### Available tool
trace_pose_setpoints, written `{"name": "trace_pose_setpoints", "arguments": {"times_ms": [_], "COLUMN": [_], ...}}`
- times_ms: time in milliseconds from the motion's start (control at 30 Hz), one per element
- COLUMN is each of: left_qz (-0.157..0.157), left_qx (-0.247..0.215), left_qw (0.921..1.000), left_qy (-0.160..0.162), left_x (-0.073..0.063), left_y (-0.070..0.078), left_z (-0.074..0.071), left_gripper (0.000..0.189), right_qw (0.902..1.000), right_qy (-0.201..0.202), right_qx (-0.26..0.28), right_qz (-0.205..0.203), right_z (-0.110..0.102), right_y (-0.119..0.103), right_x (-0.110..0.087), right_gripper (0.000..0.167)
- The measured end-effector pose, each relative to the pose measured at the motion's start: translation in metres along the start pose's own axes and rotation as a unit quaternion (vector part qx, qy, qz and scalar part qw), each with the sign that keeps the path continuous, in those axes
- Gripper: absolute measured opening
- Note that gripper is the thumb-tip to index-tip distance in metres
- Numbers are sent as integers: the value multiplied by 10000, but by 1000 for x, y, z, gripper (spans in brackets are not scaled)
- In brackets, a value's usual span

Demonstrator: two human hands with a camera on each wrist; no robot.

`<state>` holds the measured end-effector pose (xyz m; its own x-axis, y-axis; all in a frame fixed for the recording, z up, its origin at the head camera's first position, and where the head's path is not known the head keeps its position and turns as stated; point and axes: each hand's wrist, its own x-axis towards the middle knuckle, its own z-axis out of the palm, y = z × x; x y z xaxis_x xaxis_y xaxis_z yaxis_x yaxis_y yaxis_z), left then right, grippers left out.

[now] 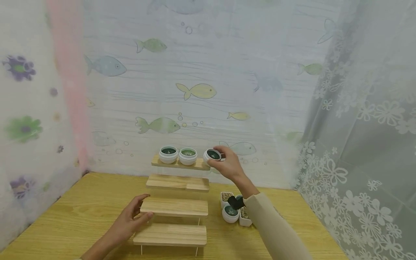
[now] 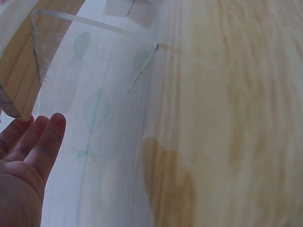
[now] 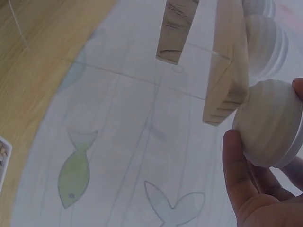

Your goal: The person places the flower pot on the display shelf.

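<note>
Preferably, the right grip (image 1: 230,165), pinching a white pot (image 1: 212,155) just below the frame's centre, should seat it level and fully on the top shelf's (image 1: 201,165) right end, while the relaxed left grip (image 1: 128,221), apparently touching a lower shelf (image 1: 175,207), steadies lightly.

Table (image 1: 81,206): yellow wood grain; bears the stand (image 1: 172,207) near its middle and a cluster of pots to the right.
Stand: four pale wooden tiers, stepped, highest at the back; clear legs (image 1: 196,251) under the lowest.
Top tier (image 1: 178,164): two round white pots side by side, the left pot (image 1: 168,155) dark green inside, the right pot (image 1: 187,156) lighter green.
Lower tiers: second (image 1: 177,182), third (image 1: 174,207) and bottom (image 1: 170,234), all round-cornered planks.
Cluster: back square pot (image 1: 226,197), front square pot (image 1: 245,217), both gravel-filled; front round pot (image 1: 230,213), dark green; another round pot (image 1: 239,197), partly hidden.
</note>
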<state>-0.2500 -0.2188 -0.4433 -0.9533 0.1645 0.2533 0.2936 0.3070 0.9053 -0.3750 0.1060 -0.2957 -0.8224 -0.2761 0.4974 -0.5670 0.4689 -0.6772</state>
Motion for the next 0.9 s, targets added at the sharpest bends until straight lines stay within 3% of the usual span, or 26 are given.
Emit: {"name": "trace_pose_setpoints", "arguments": {"times_ms": [900], "left_qz": [104], "left_qx": [63], "left_qw": [9999], "left_qy": [57], "left_x": [-1], "left_y": [0], "left_z": [1], "left_gripper": [62], "right_qw": [9994], "right_qy": [-214], "right_qx": [-68], "right_qz": [250], "right_z": [17], "right_y": [-1], "right_x": [13], "right_gripper": [60]}}
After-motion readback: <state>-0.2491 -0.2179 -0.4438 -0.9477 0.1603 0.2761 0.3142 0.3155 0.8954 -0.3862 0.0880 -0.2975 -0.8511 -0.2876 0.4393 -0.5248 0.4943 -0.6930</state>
